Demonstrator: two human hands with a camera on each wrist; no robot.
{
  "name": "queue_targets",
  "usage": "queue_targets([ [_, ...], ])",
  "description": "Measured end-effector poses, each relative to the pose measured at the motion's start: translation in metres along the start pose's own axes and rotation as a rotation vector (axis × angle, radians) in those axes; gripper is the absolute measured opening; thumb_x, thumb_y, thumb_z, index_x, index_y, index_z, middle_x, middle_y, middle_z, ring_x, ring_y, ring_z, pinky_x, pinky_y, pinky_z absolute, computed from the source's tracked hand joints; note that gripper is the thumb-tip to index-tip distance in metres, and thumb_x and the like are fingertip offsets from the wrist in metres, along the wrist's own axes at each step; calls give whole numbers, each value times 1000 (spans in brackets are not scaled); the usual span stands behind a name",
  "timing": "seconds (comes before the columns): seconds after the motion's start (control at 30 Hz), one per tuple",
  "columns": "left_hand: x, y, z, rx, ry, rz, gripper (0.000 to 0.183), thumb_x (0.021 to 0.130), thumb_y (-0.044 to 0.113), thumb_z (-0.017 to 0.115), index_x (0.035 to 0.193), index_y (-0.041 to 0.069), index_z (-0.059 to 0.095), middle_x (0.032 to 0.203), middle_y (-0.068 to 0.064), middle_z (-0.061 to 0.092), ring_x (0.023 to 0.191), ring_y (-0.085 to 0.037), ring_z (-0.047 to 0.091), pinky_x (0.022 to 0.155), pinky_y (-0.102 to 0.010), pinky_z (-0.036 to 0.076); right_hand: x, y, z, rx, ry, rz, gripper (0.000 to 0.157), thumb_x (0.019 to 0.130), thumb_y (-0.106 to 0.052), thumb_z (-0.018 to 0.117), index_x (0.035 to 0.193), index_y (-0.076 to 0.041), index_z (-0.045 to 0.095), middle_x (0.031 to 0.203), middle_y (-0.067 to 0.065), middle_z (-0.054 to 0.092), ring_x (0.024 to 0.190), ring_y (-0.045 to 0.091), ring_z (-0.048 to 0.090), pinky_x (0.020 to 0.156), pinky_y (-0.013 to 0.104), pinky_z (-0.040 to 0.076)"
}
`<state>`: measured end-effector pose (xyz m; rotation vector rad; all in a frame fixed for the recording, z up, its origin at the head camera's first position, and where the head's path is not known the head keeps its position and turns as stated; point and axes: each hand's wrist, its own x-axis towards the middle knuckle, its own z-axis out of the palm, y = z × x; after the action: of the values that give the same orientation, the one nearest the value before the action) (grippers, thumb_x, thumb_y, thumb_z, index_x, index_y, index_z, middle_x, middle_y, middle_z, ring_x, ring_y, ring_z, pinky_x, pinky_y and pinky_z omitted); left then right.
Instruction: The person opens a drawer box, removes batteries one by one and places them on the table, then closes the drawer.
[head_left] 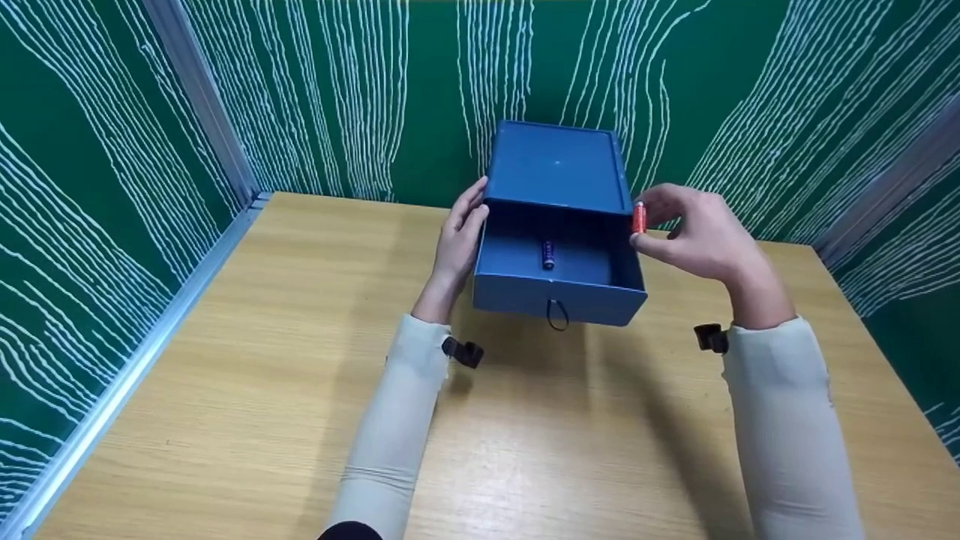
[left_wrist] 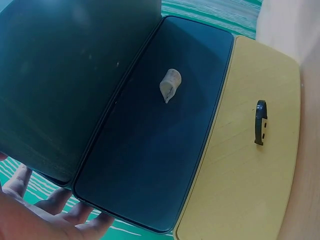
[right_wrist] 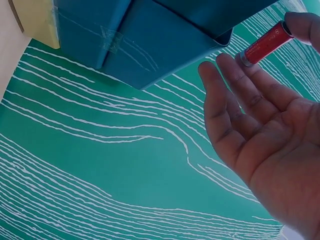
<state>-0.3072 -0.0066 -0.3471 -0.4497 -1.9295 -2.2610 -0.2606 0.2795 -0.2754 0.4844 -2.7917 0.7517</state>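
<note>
We can make out lettering on both batteries, but none we can read: the red battery [head_left: 639, 217] carries fine pale print along its side with a small round mark, and the purple battery [head_left: 548, 255] has light characters down its length, too small to tell. The blue box [head_left: 559, 161] shows us no brand on its top, which has a raised rim.

Our right hand [head_left: 697, 232] pinches the red battery end to end, thumb against one end and a fingertip at the other. We hold it just beside the right edge of the box, by the corner where the drawer [head_left: 506, 292] slides out; whether it touches that edge we cannot tell. Our left hand [head_left: 456, 244] lies along the box's left edge, fingers spread and fairly straight against the side, so the red battery sits well apart from it, across the box.

Between our hands, the purple battery lies in the drawer near its front edge, touched by neither. A black loop [left_wrist: 258, 122] is fixed midway along the drawer front. The box sits towards the far edge of the wooden table [head_left: 262, 360].
</note>
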Motion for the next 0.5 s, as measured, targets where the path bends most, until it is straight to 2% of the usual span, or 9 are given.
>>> queue_targets([
  [0.2,0,0,-1,-11,0,13,41,91,16,38,132,15,38,134,-2,41,121,-13,38,101,-33,28,-2,2,-3,-15,5,35,49,72,-42,65,113,-17,53,101,4,59,89,21,53,64,34,46],
  [0.33,2,-1,-1,-11,-7,15,41,91,17,38,132,16,38,134,-1,41,121,-11,38,101,-33,28,-4,4,-3,-30,9,53,48,72,-42,64,112,-16,53,103,6,58,93,25,52,68,41,46],
  [0.5,8,-13,-3,-6,-13,4,40,91,21,39,131,23,39,134,3,40,120,-9,38,102,-35,27,-4,9,0,-46,-3,67,48,73,-42,63,112,-16,53,106,7,57,97,29,51,75,48,44],
])
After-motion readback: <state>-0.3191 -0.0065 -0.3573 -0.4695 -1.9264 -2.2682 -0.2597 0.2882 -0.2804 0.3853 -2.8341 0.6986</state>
